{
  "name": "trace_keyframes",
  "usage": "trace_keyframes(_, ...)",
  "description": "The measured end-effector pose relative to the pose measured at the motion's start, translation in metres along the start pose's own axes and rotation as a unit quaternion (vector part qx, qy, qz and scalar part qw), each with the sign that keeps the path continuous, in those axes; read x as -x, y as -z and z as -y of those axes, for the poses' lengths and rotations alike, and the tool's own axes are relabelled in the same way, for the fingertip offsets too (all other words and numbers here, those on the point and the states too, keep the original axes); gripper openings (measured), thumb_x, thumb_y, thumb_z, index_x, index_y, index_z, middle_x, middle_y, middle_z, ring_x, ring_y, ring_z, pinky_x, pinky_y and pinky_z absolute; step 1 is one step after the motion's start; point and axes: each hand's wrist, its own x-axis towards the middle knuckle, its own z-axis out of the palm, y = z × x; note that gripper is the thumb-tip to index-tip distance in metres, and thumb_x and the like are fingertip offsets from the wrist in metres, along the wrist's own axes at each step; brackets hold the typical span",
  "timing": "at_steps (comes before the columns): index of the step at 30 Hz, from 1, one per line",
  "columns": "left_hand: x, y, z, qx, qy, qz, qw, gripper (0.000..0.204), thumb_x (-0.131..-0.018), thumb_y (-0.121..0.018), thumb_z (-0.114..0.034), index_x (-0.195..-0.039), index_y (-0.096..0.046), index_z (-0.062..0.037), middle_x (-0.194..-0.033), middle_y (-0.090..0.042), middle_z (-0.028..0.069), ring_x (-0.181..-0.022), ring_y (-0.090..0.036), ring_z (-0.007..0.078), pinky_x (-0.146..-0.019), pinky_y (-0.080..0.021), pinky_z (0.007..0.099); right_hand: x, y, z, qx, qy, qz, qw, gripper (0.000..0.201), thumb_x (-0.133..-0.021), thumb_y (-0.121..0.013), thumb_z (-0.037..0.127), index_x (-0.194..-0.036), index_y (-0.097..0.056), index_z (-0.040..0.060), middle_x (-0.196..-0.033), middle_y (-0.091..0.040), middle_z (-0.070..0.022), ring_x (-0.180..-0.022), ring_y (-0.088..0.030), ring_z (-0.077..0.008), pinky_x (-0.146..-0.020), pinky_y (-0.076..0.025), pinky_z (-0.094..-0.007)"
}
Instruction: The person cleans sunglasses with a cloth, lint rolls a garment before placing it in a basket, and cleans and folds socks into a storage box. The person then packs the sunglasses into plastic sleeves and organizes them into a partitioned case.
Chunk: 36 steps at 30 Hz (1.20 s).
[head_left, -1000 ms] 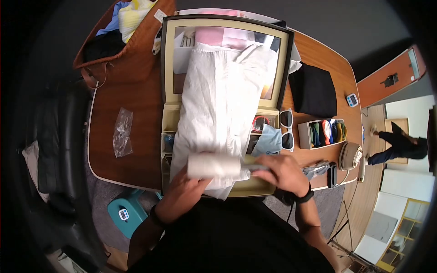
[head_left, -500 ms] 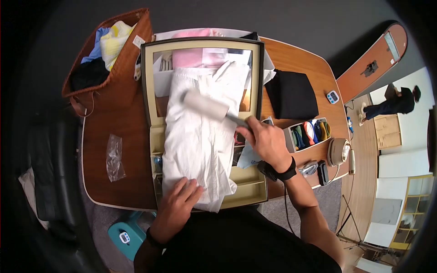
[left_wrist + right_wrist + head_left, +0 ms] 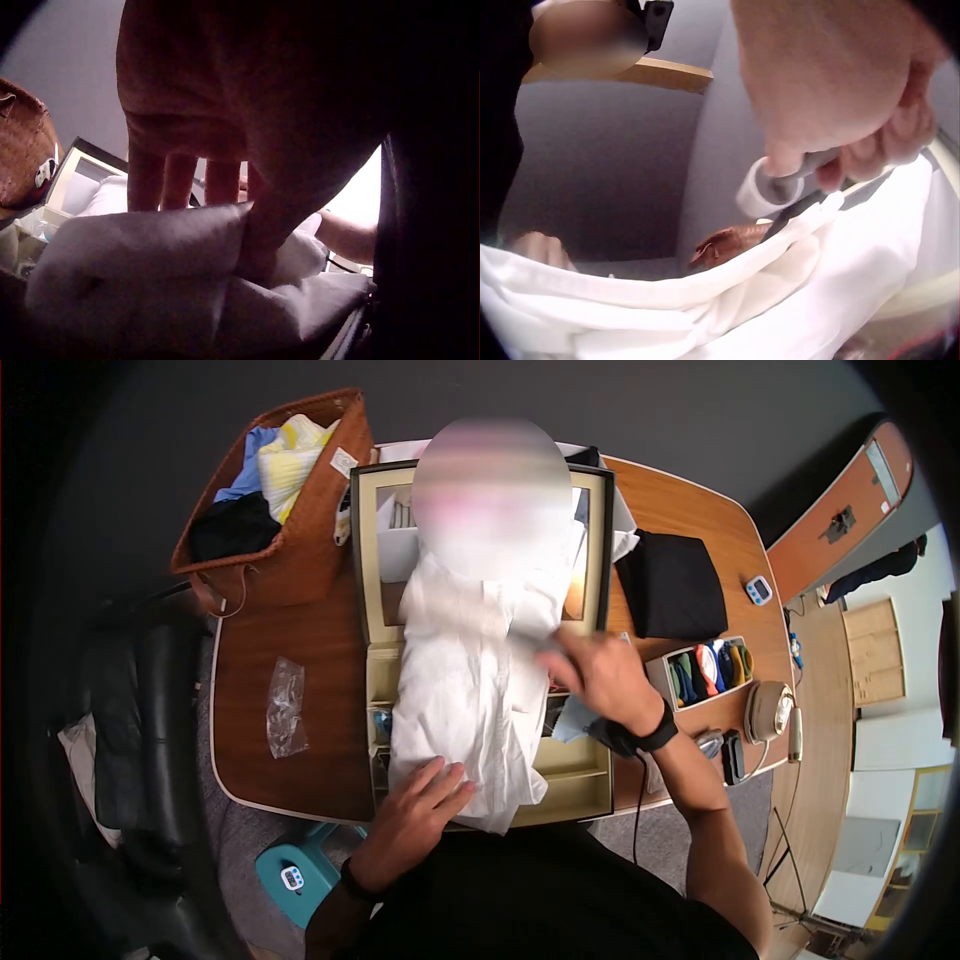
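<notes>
the head view looks forward and down from above, widest and farthest back, taking in the whole table, with dark, curved edges around it. the left wrist view sits low and very near, looking along the palm of the left hand past its fingers, over the cloth, toward the lid and the bag. the right wrist view looks from close by the right hand across the cloth, with the roller and bag beyond. all three share the cloth and bag; the head and right wrist views share the left hand.
</notes>
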Motion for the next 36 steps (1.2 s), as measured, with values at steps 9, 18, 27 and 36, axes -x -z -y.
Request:
trace_keyframes(9, -0.009, 0.019, -0.01, 0.04, 0.019, 0.032, 0.999, 0.036, -0.085, -0.068, -0.015, -0.118, -0.065, -0.003, -0.127, -0.058, 0.0165, -0.122, -0.051, 0.0346, -0.101, -0.045, 0.0424, -0.002, -0.007, -0.024, 0.083, -0.158, -0.106, 0.978, 0.034, -0.095, -0.06, 0.037, -0.082, -0.056, 0.0062, -0.055, -0.057, -0.0166, -0.051, -0.059, -0.0374, -0.045, -0.045, -0.0446)
trace_keyframes(18, -0.026, 0.023, 0.046, 0.217, 0.268, -0.106, 0.933, 0.055, -0.088, -0.071, -0.019, -0.133, -0.048, 0.0012, -0.121, -0.058, 0.0168, -0.093, -0.062, 0.0233, -0.076, -0.051, 0.0312, 0.068, 0.01, 0.0, -0.113, -0.256, -0.082, 0.957, 0.027, -0.094, -0.062, 0.03, -0.09, -0.062, 0.0032, -0.06, -0.057, -0.02, -0.055, -0.057, -0.0411, -0.05, -0.043, -0.0454)
trace_keyframes(27, -0.056, 0.019, 0.064, 0.414, 0.325, -0.086, 0.846, 0.062, -0.084, -0.074, -0.013, -0.136, -0.043, 0.0024, -0.125, -0.058, 0.0131, -0.102, -0.06, 0.0168, -0.086, -0.05, 0.0289, 0.117, 0.003, 0.009, -0.25, -0.351, -0.168, 0.887, 0.023, -0.096, -0.059, 0.02, -0.093, -0.062, -0.0023, -0.062, -0.054, -0.0134, -0.055, -0.049, -0.0173, -0.051, -0.039, -0.0333)
trace_keyframes(36, -0.065, 0.109, -0.003, -0.013, 0.078, -0.125, 0.989, 0.057, -0.075, -0.062, 0.007, -0.13, -0.056, -0.0049, -0.092, -0.061, 0.0111, -0.084, -0.063, 0.0278, -0.074, -0.05, 0.0319, 0.137, -0.004, 0.0, -0.232, -0.348, -0.188, 0.889, 0.024, -0.1, -0.054, 0.017, -0.088, -0.06, -0.0021, -0.058, -0.044, -0.0017, -0.055, -0.037, -0.0057, -0.047, -0.027, -0.0271)
